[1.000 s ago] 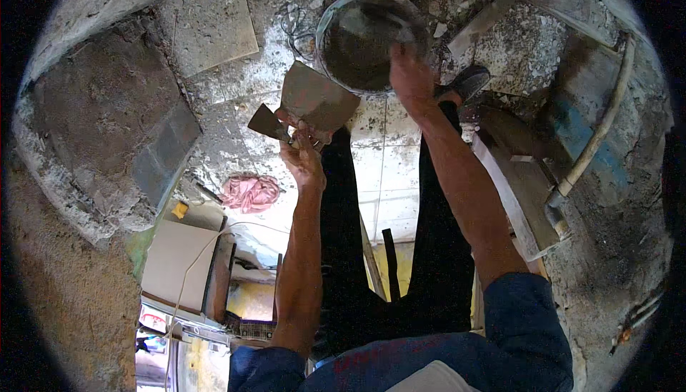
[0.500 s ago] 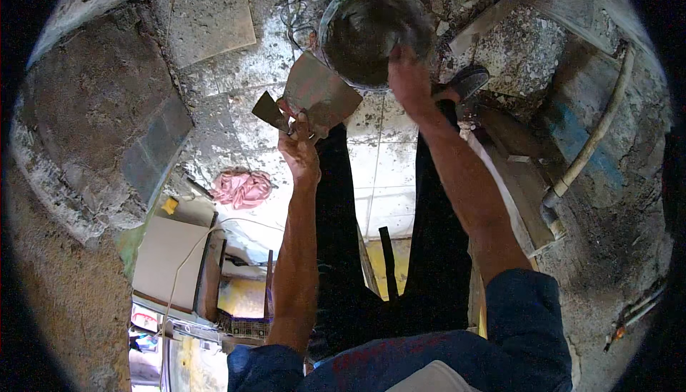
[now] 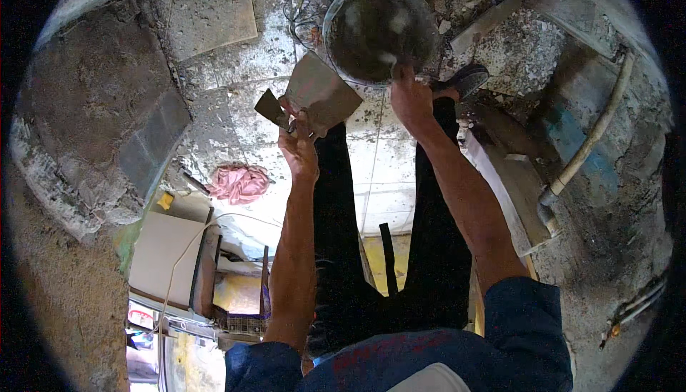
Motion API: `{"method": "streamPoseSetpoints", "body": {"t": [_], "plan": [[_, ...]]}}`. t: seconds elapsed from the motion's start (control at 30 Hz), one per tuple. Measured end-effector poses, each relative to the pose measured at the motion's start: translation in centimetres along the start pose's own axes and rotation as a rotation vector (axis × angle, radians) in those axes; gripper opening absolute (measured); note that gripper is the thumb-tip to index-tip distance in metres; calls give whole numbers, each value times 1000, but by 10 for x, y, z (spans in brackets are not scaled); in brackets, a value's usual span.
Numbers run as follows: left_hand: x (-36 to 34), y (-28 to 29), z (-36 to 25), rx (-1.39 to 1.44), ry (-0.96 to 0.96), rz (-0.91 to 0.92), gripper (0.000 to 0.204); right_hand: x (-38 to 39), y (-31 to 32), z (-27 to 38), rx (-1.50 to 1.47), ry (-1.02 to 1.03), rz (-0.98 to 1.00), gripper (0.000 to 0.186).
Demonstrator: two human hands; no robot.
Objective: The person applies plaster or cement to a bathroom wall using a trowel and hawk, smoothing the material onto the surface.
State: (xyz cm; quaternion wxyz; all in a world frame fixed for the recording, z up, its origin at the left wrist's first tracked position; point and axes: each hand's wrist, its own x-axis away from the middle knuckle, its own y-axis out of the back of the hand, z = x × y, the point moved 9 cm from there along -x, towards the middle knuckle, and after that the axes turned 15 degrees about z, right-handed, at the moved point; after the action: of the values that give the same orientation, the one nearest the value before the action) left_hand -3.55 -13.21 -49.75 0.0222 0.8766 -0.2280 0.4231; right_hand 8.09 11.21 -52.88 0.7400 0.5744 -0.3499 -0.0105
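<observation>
The right hand [image 3: 411, 102], clenched on a partly hidden tool [image 3: 387, 57], has drawn nearer over the bucket [image 3: 328, 32], likely mid-stir, while the left hand [image 3: 299, 152] grasps a putty knife [image 3: 270, 109] and broad scraper [image 3: 325, 95].

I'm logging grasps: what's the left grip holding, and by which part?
The left grip holds a wide flat plate by its near edge and a small scraper by its narrow end.

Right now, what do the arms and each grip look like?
The left arm and right arm are human, bare below short dark-blue sleeves. The left grip and right grip are ordinary hands with fingers; no gloves or watch show, and no cables run along either arm.
</observation>
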Motion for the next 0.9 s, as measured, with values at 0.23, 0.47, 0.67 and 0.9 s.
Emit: {"method": "streamPoseSetpoints", "body": {"t": [0.23, 0.47, 0.67, 0.9], "plan": [[-14, 6, 1, -2, -19, 14, 51, -23, 15, -50, 88, -24, 116, 40], [-22, 12, 7, 27, -23, 12, 60, -19, -18, -45, -78, -59, 382, 39], [-26, 2, 2, 18, -44, 1, 58, -33, -37, -37, -400, -22, 579, 39], [-34, 4, 9, 6, 7, -44, 56, -52, -45, -105, -795, -28, 702, 73]]}}
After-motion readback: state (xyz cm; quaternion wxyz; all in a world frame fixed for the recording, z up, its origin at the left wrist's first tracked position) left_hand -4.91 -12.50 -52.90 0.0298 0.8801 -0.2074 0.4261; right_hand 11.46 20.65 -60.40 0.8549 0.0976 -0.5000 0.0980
